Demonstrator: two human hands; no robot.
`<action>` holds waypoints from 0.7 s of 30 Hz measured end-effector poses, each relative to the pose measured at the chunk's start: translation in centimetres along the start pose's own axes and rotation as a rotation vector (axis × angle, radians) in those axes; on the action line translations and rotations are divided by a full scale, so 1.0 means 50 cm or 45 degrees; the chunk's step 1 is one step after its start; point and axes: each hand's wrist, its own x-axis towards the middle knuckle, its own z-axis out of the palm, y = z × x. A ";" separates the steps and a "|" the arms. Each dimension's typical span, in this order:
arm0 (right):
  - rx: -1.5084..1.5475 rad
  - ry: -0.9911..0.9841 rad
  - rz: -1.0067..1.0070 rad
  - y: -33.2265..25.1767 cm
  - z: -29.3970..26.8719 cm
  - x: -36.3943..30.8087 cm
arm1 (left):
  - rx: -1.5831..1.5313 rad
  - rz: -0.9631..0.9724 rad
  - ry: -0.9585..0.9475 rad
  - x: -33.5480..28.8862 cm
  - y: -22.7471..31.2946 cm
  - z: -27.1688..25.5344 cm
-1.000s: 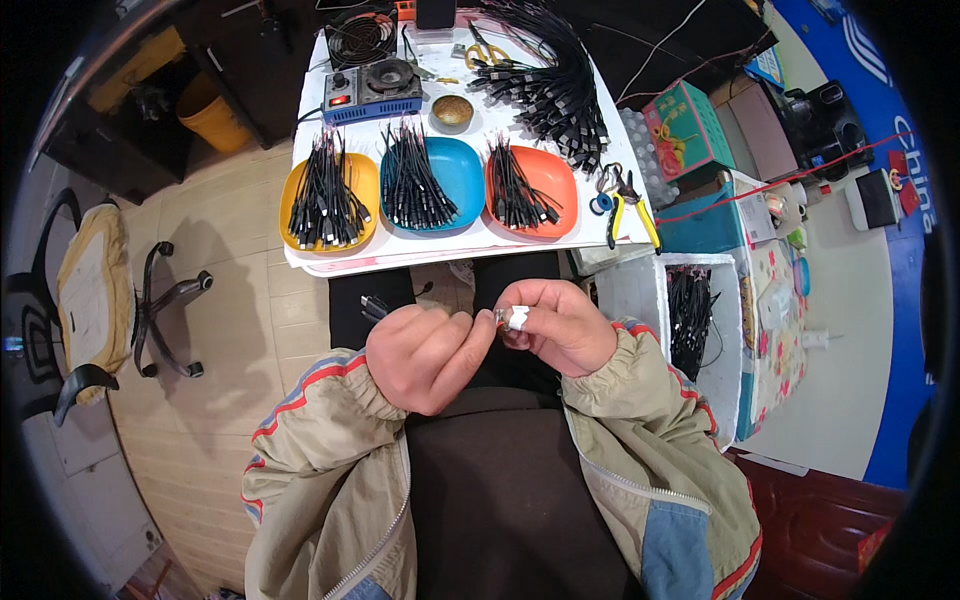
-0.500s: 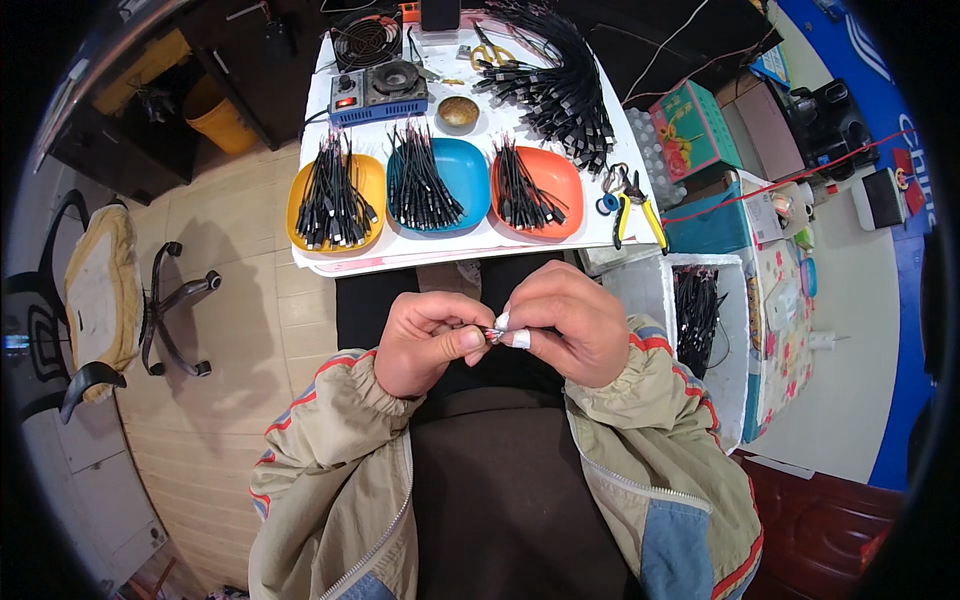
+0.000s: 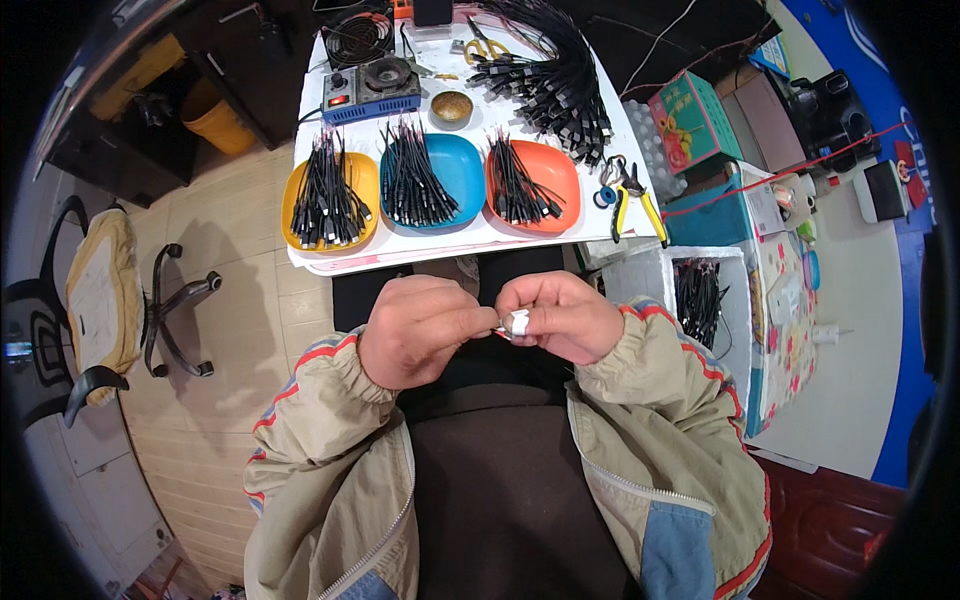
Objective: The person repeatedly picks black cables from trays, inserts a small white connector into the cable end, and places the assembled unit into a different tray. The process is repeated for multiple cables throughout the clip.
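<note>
Just past the front edge of the white worktable, my two hands meet over my lap. My left hand (image 3: pixel 418 330) is closed, thumb and forefinger pinched on the thin wires (image 3: pixel 502 334) of a cable. Against it, my right hand (image 3: pixel 572 318) pinches the same wires; white tape wraps its fingertips. Only a small reddish and silvery bit of wire shows; the fingers hide the rest. Beyond my hands stand a yellow tray (image 3: pixel 290 222), a blue tray (image 3: pixel 468 165) and an orange tray (image 3: pixel 562 185), each with black cable ends heaped in it.
Pliers with yellow handles (image 3: pixel 648 215) lie at the table's right edge. Behind the trays are a blue heating unit (image 3: pixel 372 103), a round tin (image 3: pixel 451 106), scissors (image 3: pixel 487 45) and a big cable bundle (image 3: pixel 560 100). A white foam box (image 3: pixel 738 330) with cables stands right.
My left hand has rolled over, its back now facing up and covering more of the wires. My right fingers have curled closer, and the colored strands show less.
</note>
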 end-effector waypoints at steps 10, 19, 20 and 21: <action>-1.632 0.438 -1.019 -0.012 0.033 -0.008 | -0.599 -0.400 0.246 -0.026 -0.009 0.029; -0.627 0.297 -0.288 0.007 0.031 -0.021 | -0.148 -0.101 0.243 -0.014 -0.002 0.034; -0.292 0.243 -0.129 0.007 0.030 -0.022 | -0.007 -0.030 0.217 -0.014 -0.001 0.033; 0.035 0.226 0.021 0.006 0.031 -0.022 | -0.150 -0.118 0.213 -0.015 0.000 0.033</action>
